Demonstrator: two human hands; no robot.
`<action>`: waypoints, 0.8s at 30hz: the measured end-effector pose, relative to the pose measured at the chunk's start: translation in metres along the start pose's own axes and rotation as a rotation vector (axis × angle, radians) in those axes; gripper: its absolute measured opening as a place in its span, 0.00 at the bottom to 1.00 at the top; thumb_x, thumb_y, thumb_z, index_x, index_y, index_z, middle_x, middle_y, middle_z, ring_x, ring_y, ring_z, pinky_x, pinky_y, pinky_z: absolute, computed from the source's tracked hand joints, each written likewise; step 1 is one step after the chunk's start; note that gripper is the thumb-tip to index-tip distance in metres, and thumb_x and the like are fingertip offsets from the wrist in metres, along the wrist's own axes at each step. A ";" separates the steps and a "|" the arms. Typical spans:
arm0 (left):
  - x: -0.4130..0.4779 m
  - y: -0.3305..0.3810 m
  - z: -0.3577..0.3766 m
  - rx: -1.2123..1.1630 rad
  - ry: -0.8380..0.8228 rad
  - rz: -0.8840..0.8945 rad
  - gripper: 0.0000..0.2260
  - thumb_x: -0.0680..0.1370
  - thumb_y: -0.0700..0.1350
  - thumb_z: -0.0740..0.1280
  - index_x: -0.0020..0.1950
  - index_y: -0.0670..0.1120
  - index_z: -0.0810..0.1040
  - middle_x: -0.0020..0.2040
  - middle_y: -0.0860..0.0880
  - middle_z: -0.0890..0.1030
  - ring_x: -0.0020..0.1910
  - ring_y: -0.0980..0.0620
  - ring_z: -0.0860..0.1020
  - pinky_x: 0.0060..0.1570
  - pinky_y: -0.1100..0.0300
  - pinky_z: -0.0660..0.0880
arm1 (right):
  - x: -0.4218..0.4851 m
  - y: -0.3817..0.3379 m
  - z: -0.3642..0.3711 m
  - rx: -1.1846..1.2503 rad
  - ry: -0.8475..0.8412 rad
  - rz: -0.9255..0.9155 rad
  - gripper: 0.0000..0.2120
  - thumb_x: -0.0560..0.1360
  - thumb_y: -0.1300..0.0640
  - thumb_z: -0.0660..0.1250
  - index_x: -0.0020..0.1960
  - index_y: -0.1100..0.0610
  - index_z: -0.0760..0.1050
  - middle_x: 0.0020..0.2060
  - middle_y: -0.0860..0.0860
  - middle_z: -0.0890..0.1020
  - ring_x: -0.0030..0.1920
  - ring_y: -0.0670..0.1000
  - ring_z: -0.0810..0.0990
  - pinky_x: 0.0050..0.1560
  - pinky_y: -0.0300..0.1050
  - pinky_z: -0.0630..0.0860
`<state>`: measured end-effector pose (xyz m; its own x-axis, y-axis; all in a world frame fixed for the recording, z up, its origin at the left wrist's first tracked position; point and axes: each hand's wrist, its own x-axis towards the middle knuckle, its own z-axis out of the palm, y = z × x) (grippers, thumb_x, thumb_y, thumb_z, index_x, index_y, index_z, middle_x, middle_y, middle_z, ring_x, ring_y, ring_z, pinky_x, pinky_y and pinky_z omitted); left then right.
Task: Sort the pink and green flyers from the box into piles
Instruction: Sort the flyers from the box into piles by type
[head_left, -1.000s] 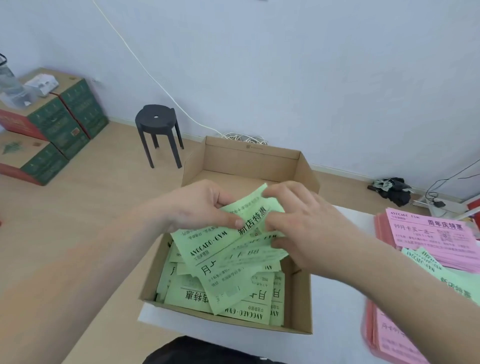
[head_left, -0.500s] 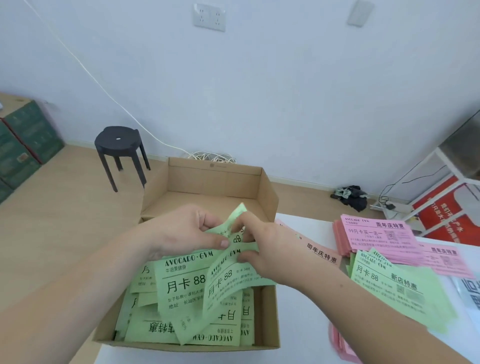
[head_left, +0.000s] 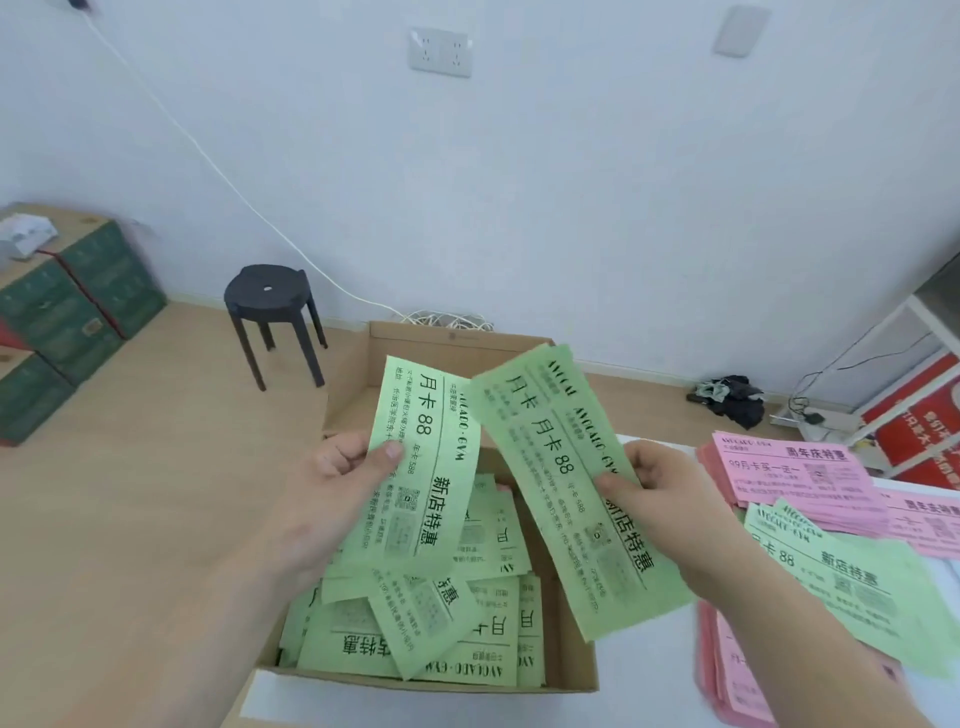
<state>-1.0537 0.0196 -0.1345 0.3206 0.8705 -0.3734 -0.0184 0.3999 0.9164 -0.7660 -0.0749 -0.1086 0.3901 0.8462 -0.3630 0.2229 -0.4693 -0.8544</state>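
Box (head_left: 467, 343) with loose green flyers (head_left: 467, 649) in overlapping layers inside

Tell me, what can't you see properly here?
Head view only:
Floor of the box: covered by loose green flyers.
Small print on the held flyers in the right hand: blurred.
Nearest pink pile: cut by the bottom edge, partly behind the right forearm.

Left hand (head_left: 332, 488) and right hand (head_left: 670, 499) each pinch green flyers (head_left: 426, 467) above the box (head_left: 576, 670).
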 end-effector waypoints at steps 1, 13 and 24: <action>-0.001 -0.003 0.000 -0.037 0.032 -0.018 0.11 0.81 0.45 0.68 0.60 0.42 0.84 0.55 0.39 0.87 0.53 0.38 0.86 0.57 0.35 0.80 | 0.000 0.000 0.002 0.090 0.004 0.028 0.04 0.82 0.63 0.68 0.55 0.59 0.80 0.44 0.54 0.89 0.44 0.57 0.89 0.51 0.62 0.85; -0.006 0.014 0.002 0.032 -0.285 -0.007 0.11 0.82 0.42 0.66 0.62 0.47 0.84 0.61 0.39 0.85 0.60 0.38 0.84 0.60 0.39 0.80 | 0.012 -0.012 0.014 0.103 -0.064 0.016 0.04 0.81 0.59 0.71 0.55 0.57 0.81 0.45 0.53 0.89 0.46 0.57 0.89 0.54 0.66 0.83; 0.007 0.011 0.025 0.097 0.034 -0.031 0.05 0.82 0.40 0.69 0.55 0.42 0.83 0.52 0.42 0.88 0.51 0.42 0.87 0.55 0.43 0.81 | 0.017 -0.026 0.010 -0.057 -0.194 -0.073 0.05 0.83 0.53 0.66 0.56 0.52 0.78 0.48 0.48 0.89 0.48 0.54 0.89 0.54 0.65 0.83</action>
<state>-1.0275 0.0229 -0.1236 0.2876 0.8681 -0.4046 0.0828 0.3983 0.9135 -0.7744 -0.0458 -0.0961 0.1929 0.9087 -0.3702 0.2967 -0.4137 -0.8607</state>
